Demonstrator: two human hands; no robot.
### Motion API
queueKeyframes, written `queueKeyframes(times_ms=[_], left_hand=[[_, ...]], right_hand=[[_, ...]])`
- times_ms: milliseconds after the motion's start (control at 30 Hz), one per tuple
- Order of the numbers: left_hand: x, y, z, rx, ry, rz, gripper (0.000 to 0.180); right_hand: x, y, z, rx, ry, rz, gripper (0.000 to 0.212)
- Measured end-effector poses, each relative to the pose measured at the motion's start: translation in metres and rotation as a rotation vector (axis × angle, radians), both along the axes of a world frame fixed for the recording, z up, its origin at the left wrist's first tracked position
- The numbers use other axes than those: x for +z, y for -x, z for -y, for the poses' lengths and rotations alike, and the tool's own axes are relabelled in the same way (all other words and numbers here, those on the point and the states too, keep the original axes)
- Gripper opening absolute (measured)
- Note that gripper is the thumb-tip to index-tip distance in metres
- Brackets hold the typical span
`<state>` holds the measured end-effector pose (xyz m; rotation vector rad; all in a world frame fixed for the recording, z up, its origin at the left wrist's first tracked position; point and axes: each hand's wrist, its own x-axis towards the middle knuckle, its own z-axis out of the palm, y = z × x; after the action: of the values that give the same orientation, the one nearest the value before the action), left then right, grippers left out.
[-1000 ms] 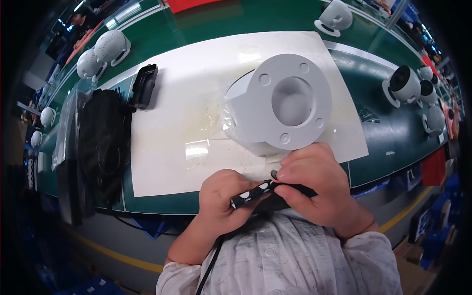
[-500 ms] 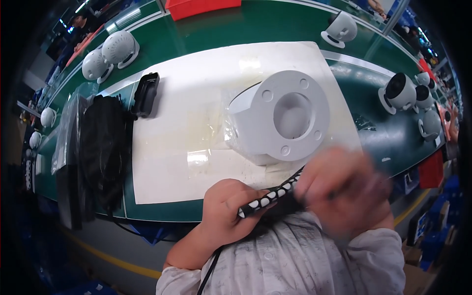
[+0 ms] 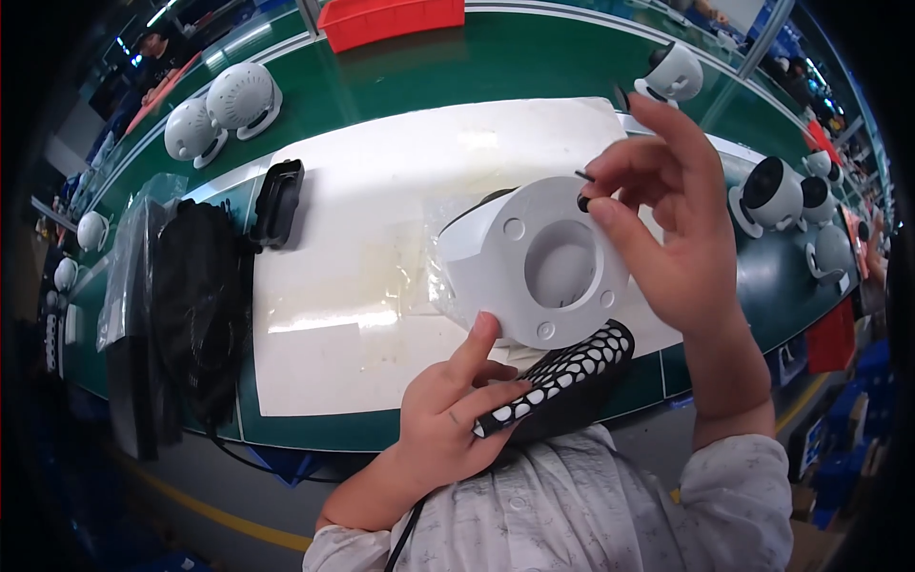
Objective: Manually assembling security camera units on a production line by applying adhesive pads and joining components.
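A white fan-like device (image 3: 467, 250) lies with its round base (image 3: 515, 286) facing up. The base has a wide central opening and several small round recesses around it. My left hand (image 3: 448, 419) is closed on a curled black sheet with white round spots (image 3: 562, 374). Its index finger stretches up to the base's near edge. Above the base's far right side is my right hand (image 3: 672, 210), fingers curled and partly apart. Small black round pads (image 3: 583, 202) show at its thumb and fingertips, seemingly stuck there.
A white board (image 3: 334, 362) covers the green bench. At left lie a black tray-like part (image 3: 278, 205), a black fabric bag (image 3: 198, 305) and clear plastic wrapping (image 3: 143, 257). White devices (image 3: 243, 95) stand along the back and right (image 3: 770, 191). A red bin (image 3: 391, 21) sits behind.
My right hand has risen from the sheet to above the base, now with black pads at its fingertips. The sheet has turned to show more spots. My left index finger has extended to the base.
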<state>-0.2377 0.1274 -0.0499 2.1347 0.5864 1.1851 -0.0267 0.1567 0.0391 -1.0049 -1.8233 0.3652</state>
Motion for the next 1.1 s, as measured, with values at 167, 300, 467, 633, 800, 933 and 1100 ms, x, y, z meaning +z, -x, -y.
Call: queueKeyframes(times_ms=[167, 300, 467, 633, 800, 933, 1100], left_hand=[[0.001, -0.001, -0.001, -0.010, 0.022, -0.033, 0.027], [-0.004, -0.005, 0.001, 0.065, -0.026, 0.028, 0.027], [-0.006, -0.006, 0.000, 0.071, -0.043, 0.047, 0.029], [-0.006, -0.005, -0.001, 0.043, -0.043, 0.072, 0.030], [-0.004, -0.001, -0.001, 0.011, -0.028, 0.050, 0.031], [-0.004, 0.003, -0.001, -0.040, -0.006, 0.008, 0.033], [-0.004, 0.004, -0.002, -0.027, -0.020, 0.012, 0.034]], right_hand=[[0.010, 0.000, 0.017, 0.026, -0.192, 0.466, 0.060], [0.013, 0.009, 0.009, -0.074, -0.155, 0.110, 0.058], [0.014, 0.022, -0.006, 0.098, -0.047, 0.175, 0.047], [0.015, 0.030, -0.006, 0.097, 0.111, 0.135, 0.042], [0.034, 0.038, 0.008, -0.139, -0.079, 0.594, 0.046], [0.042, 0.045, 0.022, -0.084, -0.085, 0.772, 0.050], [0.038, 0.040, 0.029, -0.152, -0.115, 0.697, 0.039]])
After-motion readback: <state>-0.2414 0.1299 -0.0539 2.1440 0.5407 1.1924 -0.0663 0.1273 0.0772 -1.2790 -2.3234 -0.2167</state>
